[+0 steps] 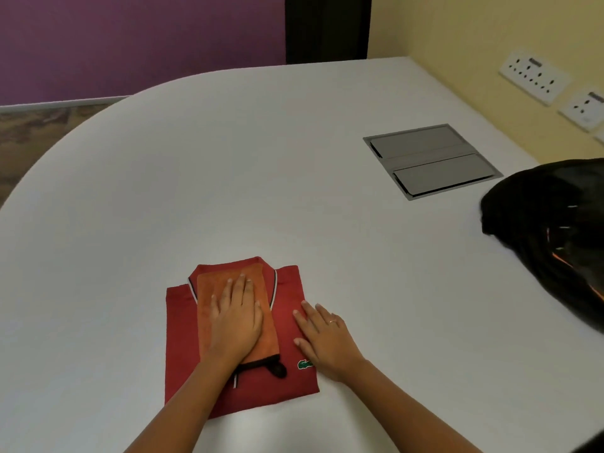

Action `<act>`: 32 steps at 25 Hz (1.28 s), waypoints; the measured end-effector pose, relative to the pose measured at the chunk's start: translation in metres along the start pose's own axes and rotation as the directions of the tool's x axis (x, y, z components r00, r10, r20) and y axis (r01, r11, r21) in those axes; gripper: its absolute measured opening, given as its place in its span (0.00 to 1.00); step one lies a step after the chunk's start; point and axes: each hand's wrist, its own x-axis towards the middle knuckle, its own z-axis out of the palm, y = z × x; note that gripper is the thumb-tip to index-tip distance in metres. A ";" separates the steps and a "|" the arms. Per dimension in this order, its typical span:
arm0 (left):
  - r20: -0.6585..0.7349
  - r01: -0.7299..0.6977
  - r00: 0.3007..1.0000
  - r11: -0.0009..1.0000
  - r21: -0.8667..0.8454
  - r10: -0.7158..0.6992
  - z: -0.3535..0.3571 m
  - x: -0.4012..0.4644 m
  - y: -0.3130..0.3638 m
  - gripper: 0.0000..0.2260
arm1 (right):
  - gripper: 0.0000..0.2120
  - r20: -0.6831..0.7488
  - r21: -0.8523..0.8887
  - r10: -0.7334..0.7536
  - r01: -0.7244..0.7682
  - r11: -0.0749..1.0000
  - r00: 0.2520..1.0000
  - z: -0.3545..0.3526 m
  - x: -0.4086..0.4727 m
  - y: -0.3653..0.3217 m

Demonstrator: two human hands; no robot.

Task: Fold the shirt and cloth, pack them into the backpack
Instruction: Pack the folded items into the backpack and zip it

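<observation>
A folded red polo shirt (pixel 183 341) lies on the white table near its front edge, collar toward the far side. A folded orange cloth (pixel 212 286) sits on top of the shirt. My left hand (pixel 237 318) lies flat on the cloth, fingers straight, pressing it down. My right hand (pixel 323 341) rests flat on the shirt's right edge, partly on the table, fingers spread. A black backpack (pixel 549 230) with orange trim lies at the right edge of the table, well apart from both hands.
The white table (pixel 228 165) is rounded on the left. A grey recessed cable hatch (pixel 431 160) is set into it at the back right. Wall sockets (pixel 536 75) sit on the yellow wall beyond.
</observation>
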 end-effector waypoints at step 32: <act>-0.020 -0.185 0.983 0.981 -0.065 0.184 0.138 0.065 0.384 0.23 | 0.42 -0.139 -0.109 0.613 -0.627 0.771 0.778 -0.135 -0.143 0.539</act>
